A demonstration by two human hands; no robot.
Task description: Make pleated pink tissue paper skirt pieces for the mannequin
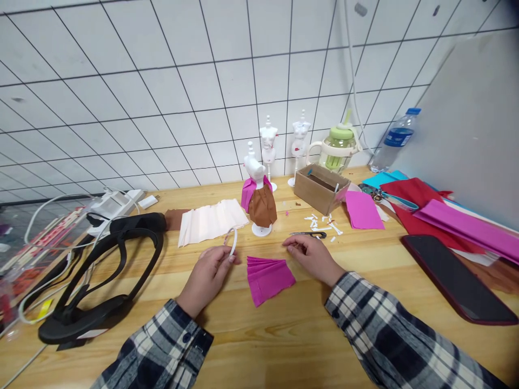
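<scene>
My left hand [210,274] is closed, with a curved white strip [234,242] pinched between thumb and fingers. Between my hands, a magenta crepe paper piece [270,280] lies on the wooden table [259,340], pleated along its top edge. My right hand [312,256] rests to its right, fingers loosely bent and apart, holding nothing that I can see. Just beyond those fingers lie small dark scissors [318,234]. A white mini dress form [254,172] stands behind the paper, wearing a brown skirt [263,208] and magenta paper at its side.
Pale pleated paper [213,220] lies left of the dress form. White scraps [324,222] are scattered before a cardboard box [320,189]. A black headset strap frame [133,270] and cables take up the left side. A phone [458,278] and coloured paper sheets [421,208] lie on the right.
</scene>
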